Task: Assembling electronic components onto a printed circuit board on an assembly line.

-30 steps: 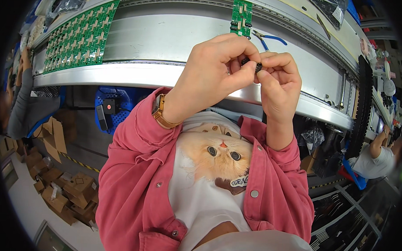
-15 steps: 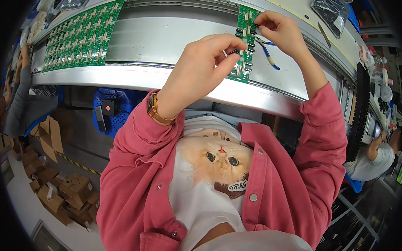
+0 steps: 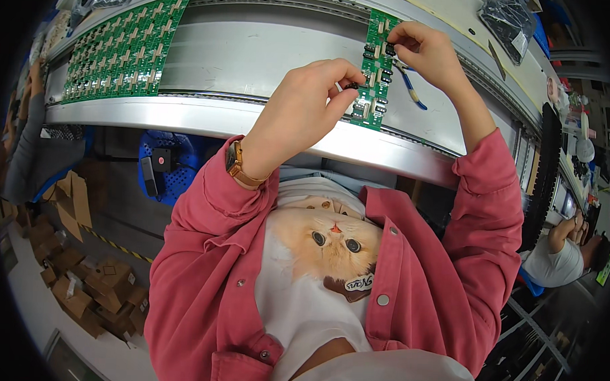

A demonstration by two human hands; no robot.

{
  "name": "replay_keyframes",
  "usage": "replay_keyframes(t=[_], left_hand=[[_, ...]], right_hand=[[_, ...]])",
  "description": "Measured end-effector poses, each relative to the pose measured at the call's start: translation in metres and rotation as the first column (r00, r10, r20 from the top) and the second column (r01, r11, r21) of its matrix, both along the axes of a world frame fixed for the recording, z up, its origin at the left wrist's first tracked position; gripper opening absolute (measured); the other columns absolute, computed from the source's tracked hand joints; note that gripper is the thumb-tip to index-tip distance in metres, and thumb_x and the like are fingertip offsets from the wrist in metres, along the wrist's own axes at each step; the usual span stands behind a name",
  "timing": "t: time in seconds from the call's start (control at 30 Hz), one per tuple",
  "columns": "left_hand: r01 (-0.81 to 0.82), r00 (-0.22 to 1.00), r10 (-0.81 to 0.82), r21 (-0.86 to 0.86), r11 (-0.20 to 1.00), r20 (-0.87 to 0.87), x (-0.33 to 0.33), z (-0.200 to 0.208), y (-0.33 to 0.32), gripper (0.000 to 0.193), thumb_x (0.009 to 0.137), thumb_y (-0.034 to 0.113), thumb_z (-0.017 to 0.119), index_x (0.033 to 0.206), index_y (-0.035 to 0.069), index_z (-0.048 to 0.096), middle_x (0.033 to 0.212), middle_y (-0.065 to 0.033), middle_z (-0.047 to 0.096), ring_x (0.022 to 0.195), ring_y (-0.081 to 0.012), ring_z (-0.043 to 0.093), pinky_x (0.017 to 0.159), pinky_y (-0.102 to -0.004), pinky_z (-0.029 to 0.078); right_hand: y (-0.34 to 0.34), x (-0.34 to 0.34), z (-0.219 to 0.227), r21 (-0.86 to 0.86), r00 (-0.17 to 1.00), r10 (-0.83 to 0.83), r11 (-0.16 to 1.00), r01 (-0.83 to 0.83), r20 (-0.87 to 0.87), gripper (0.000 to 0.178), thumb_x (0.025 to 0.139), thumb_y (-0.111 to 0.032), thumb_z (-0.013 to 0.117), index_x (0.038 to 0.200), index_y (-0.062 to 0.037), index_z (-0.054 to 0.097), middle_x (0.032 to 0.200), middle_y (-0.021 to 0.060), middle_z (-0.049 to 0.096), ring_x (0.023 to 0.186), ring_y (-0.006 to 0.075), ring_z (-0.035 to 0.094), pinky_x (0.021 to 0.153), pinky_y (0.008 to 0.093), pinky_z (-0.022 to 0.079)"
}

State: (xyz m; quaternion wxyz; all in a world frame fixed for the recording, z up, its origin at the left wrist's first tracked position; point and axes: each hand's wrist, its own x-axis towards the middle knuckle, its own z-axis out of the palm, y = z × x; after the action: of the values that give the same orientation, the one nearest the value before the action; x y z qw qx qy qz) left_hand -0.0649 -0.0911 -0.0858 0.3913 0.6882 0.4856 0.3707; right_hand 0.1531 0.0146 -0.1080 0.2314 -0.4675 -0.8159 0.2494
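A narrow green circuit board (image 3: 375, 79) lies across the metal rails in front of me, carrying pale connectors and several black parts. My left hand (image 3: 313, 97) is by its left edge, thumb and forefinger pinching a small black component (image 3: 351, 86). At the board's far right edge, my right hand (image 3: 423, 52) has its fingertips together at a black component (image 3: 390, 48); whether it grips or only presses that part is hard to see. Blue-handled pliers (image 3: 411, 87) rest just right of the board, below my right hand.
A larger panel of green circuit boards (image 3: 125, 50) sits on the rails at left. The silver front rail (image 3: 207, 118) runs between me and the boards. A bagged dark item (image 3: 509, 26) is at back right. Cardboard boxes (image 3: 93, 290) are stacked lower left; other people work at both sides.
My left hand has drawn slightly left, off the board, still pinching the black component. My right hand stays at the board's far right edge, its fingers slightly shifted. The view has shifted a little.
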Motion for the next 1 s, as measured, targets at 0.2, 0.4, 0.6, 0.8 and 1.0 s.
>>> replay_keyframes(t=[0.2,0.4,0.6,0.8,1.0], left_hand=[[0.013,1.0,-0.013,0.018,1.0,-0.007,0.0,-0.001,0.001,0.017,0.08,0.0,0.06,0.097,0.002,0.065,0.075,-0.0038,0.063,0.062,-0.0102,0.052,0.059,-0.0213,0.043],[0.01,1.0,-0.01,0.025,1.0,-0.015,0.0,0.0,0.002,0.017,0.08,0.0,0.06,0.096,0.002,0.065,0.077,-0.0039,0.064,0.062,-0.0105,0.053,0.059,-0.0215,0.044],[-0.018,0.997,0.023,0.064,0.998,-0.072,-0.004,0.012,-0.007,0.016,0.08,0.001,0.06,0.095,0.003,0.065,0.078,-0.0035,0.065,0.063,-0.0114,0.055,0.059,-0.0219,0.043],[0.143,0.934,-0.046,0.252,0.957,-0.354,-0.009,0.059,0.007,0.014,0.079,0.001,0.061,0.092,0.004,0.065,0.077,-0.0034,0.065,0.062,-0.0129,0.056,0.057,-0.022,0.043],[0.375,0.87,-0.194,0.352,0.858,-0.454,0.02,0.058,0.085,0.009,0.075,0.006,0.059,0.079,0.002,0.066,0.076,-0.0114,0.067,0.064,-0.0273,0.06,0.062,-0.0329,0.048]], right_hand=[[0.001,0.0,0.001,0.002,1.0,-0.005,1.0,0.005,0.011,0.012,0.073,0.001,0.063,0.083,-0.0036,0.066,0.073,0.0032,0.064,0.06,0.012,0.054,0.058,0.0239,0.045],[0.003,0.0,0.004,-0.005,1.0,0.008,1.0,-0.008,0.024,0.012,0.073,-0.001,0.062,0.083,-0.004,0.067,0.072,0.0029,0.063,0.06,0.012,0.053,0.058,0.0242,0.045],[0.012,0.007,0.015,0.054,0.992,-0.038,0.998,0.031,0.12,0.014,0.074,-0.005,0.062,0.087,-0.0062,0.069,0.074,0.002,0.065,0.06,0.0123,0.054,0.057,0.0239,0.045],[0.112,0.069,-0.004,0.316,0.812,-0.408,0.903,0.292,0.417,0.022,0.073,-0.001,0.052,0.088,-0.0023,0.068,0.081,0.0142,0.066,0.078,0.0335,0.061,0.074,0.0361,0.048],[0.136,0.076,-0.002,0.373,0.68,-0.455,0.886,0.276,0.576,0.022,0.072,-0.001,0.051,0.086,-0.0011,0.068,0.085,0.0144,0.066,0.078,0.0343,0.061,0.075,0.0363,0.048]])
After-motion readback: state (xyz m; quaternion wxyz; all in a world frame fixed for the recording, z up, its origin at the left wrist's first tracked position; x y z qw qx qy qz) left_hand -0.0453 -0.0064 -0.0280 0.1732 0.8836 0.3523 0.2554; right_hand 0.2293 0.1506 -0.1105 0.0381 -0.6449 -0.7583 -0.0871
